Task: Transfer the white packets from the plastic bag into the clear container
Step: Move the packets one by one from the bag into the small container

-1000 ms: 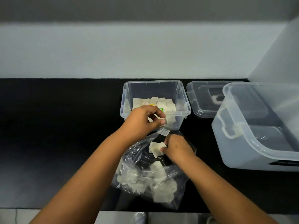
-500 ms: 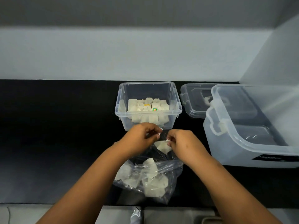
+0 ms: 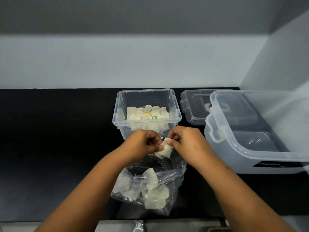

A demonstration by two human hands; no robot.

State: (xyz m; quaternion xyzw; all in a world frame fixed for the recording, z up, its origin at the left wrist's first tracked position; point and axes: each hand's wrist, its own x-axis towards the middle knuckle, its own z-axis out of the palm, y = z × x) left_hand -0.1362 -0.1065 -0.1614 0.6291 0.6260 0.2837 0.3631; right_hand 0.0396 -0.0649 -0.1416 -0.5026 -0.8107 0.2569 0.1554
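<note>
Here, your left hand [image 3: 143, 144] and right hand [image 3: 187, 142] meet over the mouth of the plastic bag [image 3: 150, 186], just in front of the clear container [image 3: 147, 111]. Both sets of fingers are curled and pinch one white packet [image 3: 164, 149] between them: the left fingers hold its lower left edge, the right fingers its upper right corner. The packet hangs clear of the bag, tilted, with its long axis running from lower left to upper right, so that its upper end already points toward the container's near wall.

The relation that governs the next move is simple: the container lies directly ahead of the packet, beyond your knuckles, with its open top above the level of your hands. Both hands are about equally near it; the right grips the end closer to the rim. Judging from this, the packet must be lifted forward and over the near wall before release.

The container already holds a layer of packets [image 3: 147, 113], and more remain in the bag [image 3: 151, 179] on the black bench [image 3: 58, 139]. A loose lid [image 3: 194, 106] and a larger tub [image 3: 254, 131] stand to the right.
</note>
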